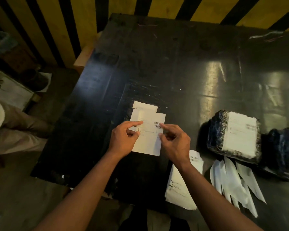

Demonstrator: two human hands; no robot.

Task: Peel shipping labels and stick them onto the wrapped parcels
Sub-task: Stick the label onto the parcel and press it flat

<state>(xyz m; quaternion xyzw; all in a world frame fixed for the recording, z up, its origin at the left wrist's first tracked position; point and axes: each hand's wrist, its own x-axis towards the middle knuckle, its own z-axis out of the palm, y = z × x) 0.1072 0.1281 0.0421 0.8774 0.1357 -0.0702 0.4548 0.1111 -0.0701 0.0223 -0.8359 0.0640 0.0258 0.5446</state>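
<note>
Your left hand (123,139) pinches shipping label (148,132) at surface (182,72) centre | your right hand (173,140) pinches its right edge | labelled parcel (235,134) at 3 o'clock

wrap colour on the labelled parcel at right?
Black glossy plastic wrap on the parcel, with a white shipping label on top. Head view, the only one.

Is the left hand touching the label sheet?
Touching: in the head view the left hand overlaps the label sheet, index fingertip on it, thumb at its edge.
</note>
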